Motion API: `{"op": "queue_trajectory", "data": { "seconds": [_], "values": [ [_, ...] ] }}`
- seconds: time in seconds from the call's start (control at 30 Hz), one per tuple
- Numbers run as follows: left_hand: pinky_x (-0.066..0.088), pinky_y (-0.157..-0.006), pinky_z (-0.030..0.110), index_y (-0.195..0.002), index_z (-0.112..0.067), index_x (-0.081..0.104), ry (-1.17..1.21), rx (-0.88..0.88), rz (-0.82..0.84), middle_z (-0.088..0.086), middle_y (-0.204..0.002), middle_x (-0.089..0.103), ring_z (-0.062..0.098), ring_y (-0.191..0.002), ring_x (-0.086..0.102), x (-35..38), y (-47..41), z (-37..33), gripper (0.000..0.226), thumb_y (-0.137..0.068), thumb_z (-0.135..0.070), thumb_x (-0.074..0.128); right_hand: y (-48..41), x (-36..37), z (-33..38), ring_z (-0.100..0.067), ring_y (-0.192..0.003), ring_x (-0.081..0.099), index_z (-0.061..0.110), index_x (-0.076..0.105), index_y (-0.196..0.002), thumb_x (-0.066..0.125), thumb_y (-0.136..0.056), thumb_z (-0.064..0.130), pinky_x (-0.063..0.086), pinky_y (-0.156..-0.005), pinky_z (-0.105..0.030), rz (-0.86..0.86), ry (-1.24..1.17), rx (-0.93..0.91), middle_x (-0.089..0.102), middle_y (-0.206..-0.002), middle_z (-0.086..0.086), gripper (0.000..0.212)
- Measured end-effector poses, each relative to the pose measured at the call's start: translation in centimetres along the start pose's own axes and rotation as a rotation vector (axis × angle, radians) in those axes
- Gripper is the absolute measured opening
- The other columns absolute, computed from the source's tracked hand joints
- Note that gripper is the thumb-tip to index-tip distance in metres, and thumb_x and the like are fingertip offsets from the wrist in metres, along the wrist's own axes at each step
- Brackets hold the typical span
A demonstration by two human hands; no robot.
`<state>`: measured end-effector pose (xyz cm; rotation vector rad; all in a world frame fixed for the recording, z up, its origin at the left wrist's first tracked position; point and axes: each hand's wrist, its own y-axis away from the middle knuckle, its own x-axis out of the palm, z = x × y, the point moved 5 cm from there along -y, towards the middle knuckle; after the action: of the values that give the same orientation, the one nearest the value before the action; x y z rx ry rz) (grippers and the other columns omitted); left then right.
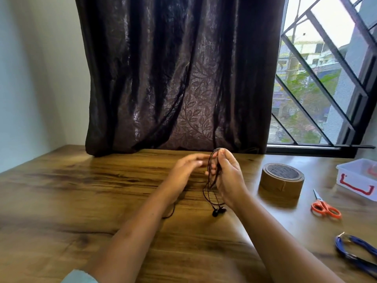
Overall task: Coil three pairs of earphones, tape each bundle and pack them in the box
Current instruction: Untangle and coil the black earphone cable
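Note:
A pair of black earphones (212, 193) hangs in loops from my right hand (228, 176), which grips the cable above the table's middle; the two buds dangle just over the wood. My left hand (187, 168) is beside it, blurred, its fingers touching the loops. A loose cable end trails under my left wrist. To the right stand a brown tape roll (281, 180) and a white plastic box (359, 178) with a red handle mark and something red inside. Blue earphones (357, 252) lie at the near right.
Orange-handled scissors (324, 207) lie between the tape roll and the box. A wooden table (81, 201) carries everything. A dark curtain (173, 78) hangs behind it, with a barred window (326, 78) at the right.

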<state>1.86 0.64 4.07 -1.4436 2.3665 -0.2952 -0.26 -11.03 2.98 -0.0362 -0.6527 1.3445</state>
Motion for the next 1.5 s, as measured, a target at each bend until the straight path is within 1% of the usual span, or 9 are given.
{"op": "queue_trajectory", "data": {
  "seconds": [0.27,0.47,0.6,0.8,0.93,1.13,1.27,1.37,1.5],
  "values": [
    [0.053,-0.078,0.022,-0.106,-0.013,0.063,-0.001,-0.084,0.146,0.002,-0.092,0.068,0.01,-0.084,0.063,0.4,0.0,1.1,0.016,-0.091,-0.012,0.058,-0.2,0.1,1.0,-0.023,-0.062,0.049,0.005,0.065,-0.093,0.04,-0.102,0.02,0.047,-0.055,-0.026,0.052,0.386,-0.147,0.05,-0.066,-0.011,0.031],
    [0.051,-0.075,0.031,-0.08,-0.014,0.057,0.278,-0.21,0.155,-0.009,-0.051,0.043,0.007,-0.052,0.05,-1.5,-0.1,1.3,0.024,-0.098,-0.023,0.044,-1.2,-4.2,1.6,-0.006,-0.049,0.033,0.024,0.062,-0.078,0.041,-0.102,0.028,0.027,-0.045,-0.021,-0.321,0.548,-0.167,0.041,-0.054,0.01,0.032],
    [0.046,-0.049,0.019,-0.079,-0.015,0.052,0.388,-0.278,0.043,-0.01,-0.048,0.037,0.003,-0.041,0.038,-3.2,-0.2,1.5,0.026,-0.1,-0.022,0.04,-1.2,-5.5,0.8,-0.01,-0.061,0.042,0.023,0.062,-0.078,0.042,-0.101,0.026,0.034,-0.058,-0.028,-0.399,0.649,-0.11,0.05,-0.066,0.007,0.031],
    [0.045,-0.042,0.017,-0.073,-0.014,0.05,0.673,-0.229,-0.565,-0.004,-0.055,0.043,0.004,-0.044,0.044,-8.8,-0.4,2.5,0.026,-0.098,-0.011,0.045,-0.7,-3.2,0.5,-0.007,-0.072,0.053,0.019,0.063,-0.079,0.047,-0.099,0.028,0.04,-0.061,-0.014,-0.146,0.879,-0.102,0.065,-0.085,0.002,0.028],
    [0.051,-0.057,0.02,-0.073,-0.013,0.044,0.879,-0.24,-0.929,0.002,-0.071,0.047,0.012,-0.06,0.053,-12.5,0.6,3.6,0.029,-0.1,-0.009,0.034,-0.8,-3.1,-0.1,-0.011,-0.077,0.059,0.026,0.063,-0.078,0.052,-0.096,0.034,0.045,-0.065,-0.024,-0.068,1.028,-0.119,0.066,-0.083,0.006,0.023],
    [0.043,-0.055,0.021,-0.073,-0.021,0.042,0.756,-0.278,-1.108,-0.005,-0.074,0.042,0.005,-0.062,0.045,-18.1,2.5,7.3,0.033,-0.098,-0.017,0.021,-0.9,-3.9,-0.1,-0.004,-0.08,0.057,0.032,0.063,-0.08,0.055,-0.093,0.043,0.039,-0.06,-0.021,-0.099,1.095,-0.147,0.065,-0.084,0.013,0.019],
    [0.048,-0.049,0.012,-0.071,-0.016,0.045,1.286,-0.095,-0.737,-0.004,-0.051,0.045,0.001,-0.043,0.041,-15.8,1.9,4.3,0.027,-0.097,-0.014,0.038,-0.9,-4.9,0.6,-0.006,-0.07,0.052,0.026,0.061,-0.074,0.055,-0.095,0.034,0.039,-0.058,-0.022,-0.21,0.996,-0.156,0.061,-0.074,0.01,0.023],
    [0.027,-0.026,0.007,-0.068,-0.013,0.055,0.903,-0.301,-0.108,-0.006,-0.048,0.04,0.0,-0.028,0.019,-11.7,0.8,2.1,0.02,-0.074,-0.02,0.073,-0.7,-5.3,1.0,-0.01,-0.071,0.053,0.025,0.062,-0.078,0.054,-0.095,0.036,0.042,-0.061,-0.029,-0.233,1.043,-0.168,0.06,-0.073,0.01,0.022],
    [0.024,-0.03,0.01,-0.114,-0.019,0.06,0.212,-0.327,-0.047,0.001,-0.082,0.057,-0.001,-0.037,0.033,-5.8,0.1,2.0,0.023,-0.093,-0.015,0.053,-0.1,-2.4,0.2,-0.003,-0.068,0.055,0.031,0.063,-0.08,0.057,-0.093,0.034,0.041,-0.058,-0.018,-0.015,1.047,-0.244,0.061,-0.072,0.013,0.014]
  ]
}}
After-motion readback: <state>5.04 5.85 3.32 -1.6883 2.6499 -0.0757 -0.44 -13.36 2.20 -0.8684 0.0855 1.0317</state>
